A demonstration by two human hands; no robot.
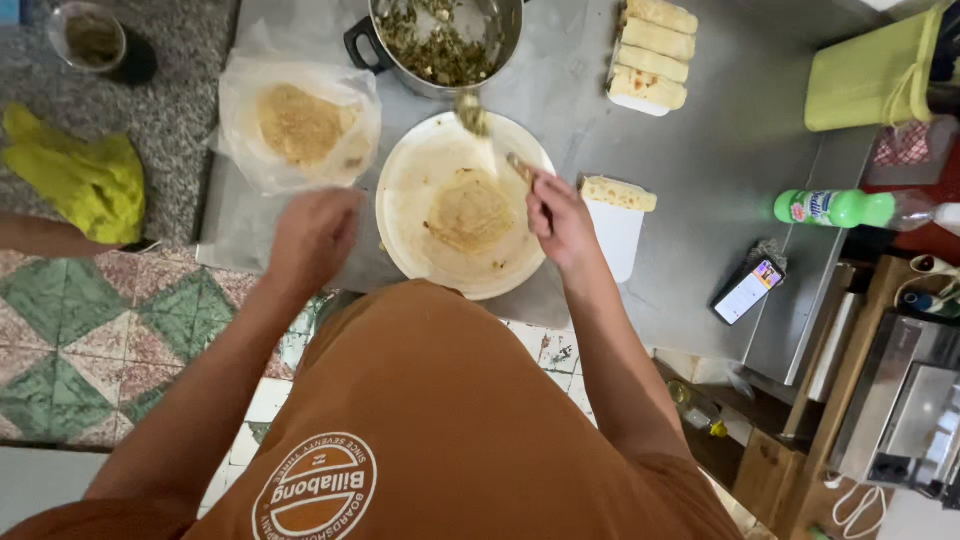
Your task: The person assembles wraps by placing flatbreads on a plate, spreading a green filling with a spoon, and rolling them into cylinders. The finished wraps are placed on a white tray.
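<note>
Head view, looking straight down at a grey metal counter [700, 180]. Right hand [560, 222] is clenched around a wooden spoon handle [519, 168]; the spoon [472, 115] runs up and left over the plate rim, its bowl loaded with green filling, blurred, just below the pot's edge. Left hand [313, 238] hovers over the plate's left edge near the counter front, fingers curled loosely, holding nothing visible; whether it touches the plate cannot be told. Round white plate [410, 190] sits centre, front of the counter, with one flat round flatbread [470, 213] lying in its middle, bare of filling. Metal pot [440, 40] with a black side handle stands just behind the plate, holding chopped green mixture. Left of the plate, a clear plastic bag [240, 120] lies open with a stack of flatbreads [300, 125] on it. Back right of the pot, a row of rolled wraps [655, 50] sits on a white tray. Just right of the plate, one more rolled wrap [618, 193] lies on a white board [615, 240]. Further right: a phone [748, 288] with lit screen, a green bottle [840, 208] on its side, a green plastic container [875, 70]. Far left, a yellow cloth [85, 180] and a glass jar [90, 38] on a granite surface. Person wears an orange shirt [430, 420].
</note>
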